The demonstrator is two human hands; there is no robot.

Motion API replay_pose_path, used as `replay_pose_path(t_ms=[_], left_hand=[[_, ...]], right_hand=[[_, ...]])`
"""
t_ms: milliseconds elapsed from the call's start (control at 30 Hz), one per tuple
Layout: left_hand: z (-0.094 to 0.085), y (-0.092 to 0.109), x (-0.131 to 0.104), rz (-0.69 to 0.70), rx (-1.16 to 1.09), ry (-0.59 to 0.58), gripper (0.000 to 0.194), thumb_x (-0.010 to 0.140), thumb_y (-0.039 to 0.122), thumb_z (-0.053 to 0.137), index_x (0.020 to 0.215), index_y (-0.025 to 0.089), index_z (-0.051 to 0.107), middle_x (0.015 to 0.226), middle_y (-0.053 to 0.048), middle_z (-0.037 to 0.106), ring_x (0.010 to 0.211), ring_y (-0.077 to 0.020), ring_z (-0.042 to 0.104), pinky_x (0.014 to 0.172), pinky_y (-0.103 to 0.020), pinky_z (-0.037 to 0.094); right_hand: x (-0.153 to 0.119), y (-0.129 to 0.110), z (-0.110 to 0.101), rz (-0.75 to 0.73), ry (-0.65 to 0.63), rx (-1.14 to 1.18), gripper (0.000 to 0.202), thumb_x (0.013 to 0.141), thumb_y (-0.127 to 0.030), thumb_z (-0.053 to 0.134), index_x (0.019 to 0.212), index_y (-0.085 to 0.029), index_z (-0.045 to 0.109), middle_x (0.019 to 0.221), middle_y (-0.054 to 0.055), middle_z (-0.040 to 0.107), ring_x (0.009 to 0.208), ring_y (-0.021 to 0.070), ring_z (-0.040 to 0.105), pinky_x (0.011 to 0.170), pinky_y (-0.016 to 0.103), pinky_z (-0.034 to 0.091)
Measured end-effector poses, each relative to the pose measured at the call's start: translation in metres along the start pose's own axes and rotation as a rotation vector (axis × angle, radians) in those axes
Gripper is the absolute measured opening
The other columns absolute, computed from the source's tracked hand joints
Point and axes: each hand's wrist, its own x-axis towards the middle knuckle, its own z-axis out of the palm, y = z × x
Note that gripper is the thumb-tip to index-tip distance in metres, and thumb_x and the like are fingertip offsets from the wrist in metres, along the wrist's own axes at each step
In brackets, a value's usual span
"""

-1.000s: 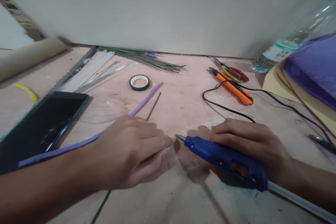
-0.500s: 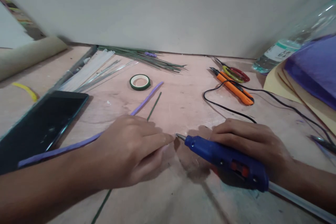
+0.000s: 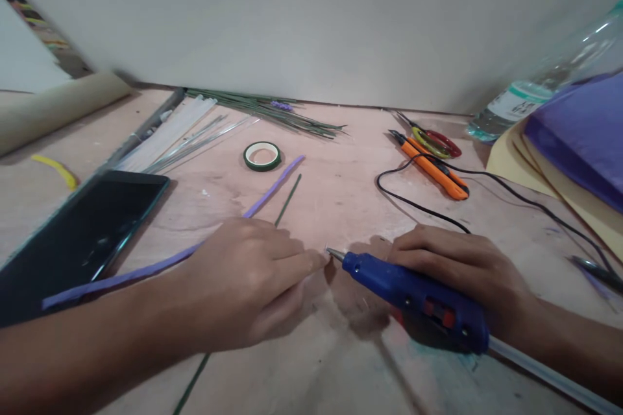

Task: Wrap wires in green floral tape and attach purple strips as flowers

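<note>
My right hand (image 3: 462,272) is wrapped round a blue hot glue gun (image 3: 413,295), a clear glue stick (image 3: 549,379) jutting from its rear. The metal nozzle points left, close to the fingertips of my left hand (image 3: 263,279). Those fingers are pressed together; a tiny pale bit shows at their tips, too small to name. A green wire stem (image 3: 288,201) passes beneath my left hand and comes out near the bottom edge. Behind that hand and wrist runs a long purple strip (image 3: 275,188), partly hidden.
A black phone (image 3: 87,227) lies at left, with glue sticks (image 3: 170,130) behind it. Farther back are green stems (image 3: 272,110) and a tape roll (image 3: 262,155). An orange cutter (image 3: 433,168), scissors (image 3: 433,142), black cord (image 3: 413,201), bottle (image 3: 516,104) and purple sheets (image 3: 584,136) occupy the right.
The view has shifted slightly. My left hand sits marginally farther right in the picture, its fingertips still by the nozzle. Both hands otherwise keep the same hold.
</note>
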Motion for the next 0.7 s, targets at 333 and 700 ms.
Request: replay_pose_path(t_ms=[333,700], left_hand=[[-0.0022,-0.0026,0.0004,-0.015,0.047,0.032,0.027,0.098,0.013,0.046,0.081,0.019,0.066,0.063,0.0,0.062,0.053,-0.0165,0.056,0.054,-0.036,0.034],[-0.003,-0.0014,0.0015,-0.066,0.038,0.042,0.034,0.095,0.01,0.048,0.119,0.023,0.067,0.124,-0.006,0.074,0.085,-0.0169,0.074,0.061,-0.029,0.047]], right_hand=[[0.0042,-0.0025,-0.0033,0.207,0.166,0.011,0.016,0.095,-0.019,0.063,0.109,-0.021,0.071,0.097,0.007,0.072,0.082,0.0188,0.071,0.068,0.029,0.057],[0.0069,-0.003,-0.004,0.093,0.176,0.048,0.022,0.092,-0.013,0.065,0.113,-0.018,0.07,0.099,0.006,0.074,0.083,0.0153,0.072,0.073,0.025,0.058]])
